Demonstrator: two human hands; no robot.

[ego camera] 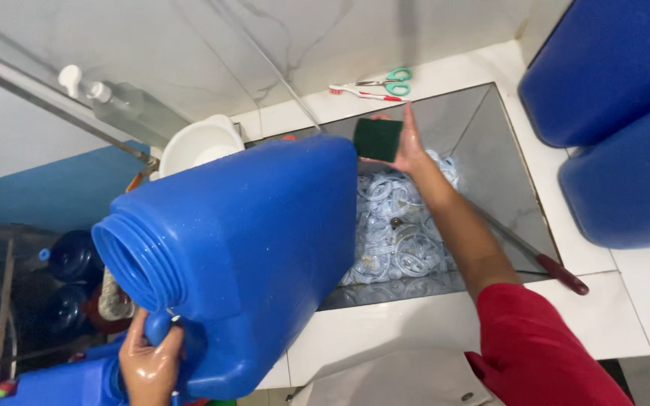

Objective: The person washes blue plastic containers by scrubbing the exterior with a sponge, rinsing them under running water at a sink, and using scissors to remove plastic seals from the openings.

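The left hand [150, 361] grips the handle of the blue jug [242, 248], tilted over the sink's [490, 158] left rim. The right hand [408, 146] pinches a green sponge [378, 139] against the jug's base. White rings [400, 233] fill the sink bottom; scissors [385, 77] lie behind its far edge.

L hand [148, 365] low at the near left, wet, fingers [165, 347] curled shut round a handle, palm turned inward. R arm in a red sleeve stretched out fwd, forearm bare and wet, wrist straight. R hand [408, 146] far out, fingers [409, 120] pinching a flat pad, thumb underneath.
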